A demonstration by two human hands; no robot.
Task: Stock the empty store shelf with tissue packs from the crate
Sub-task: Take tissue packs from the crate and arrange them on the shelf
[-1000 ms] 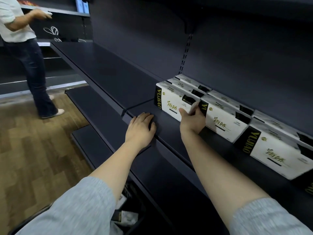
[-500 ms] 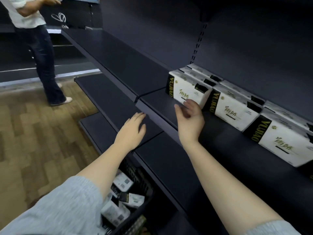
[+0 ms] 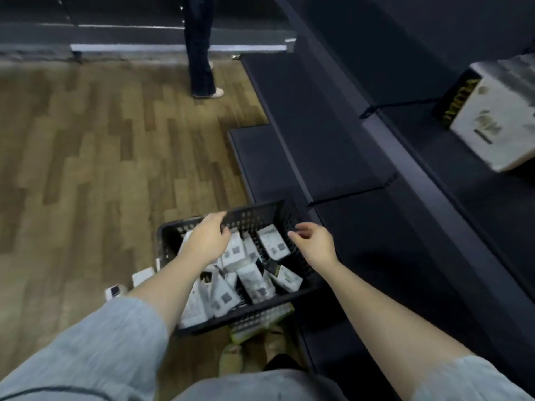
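I judge the tissue packs (image 3: pixel 254 280) in the black crate (image 3: pixel 252 217) on the floor light, soft-wrapped and compressible, best gripped across the short sides. Both hands hover over the crate holding nothing: left hand (image 3: pixel 207 241) loosely spread, right hand (image 3: pixel 314 241) with fingers relaxed. I count roughly ten jumbled packs there, one shelf pack (image 3: pixel 498 123) and two on the floor (image 3: pixel 127 283).
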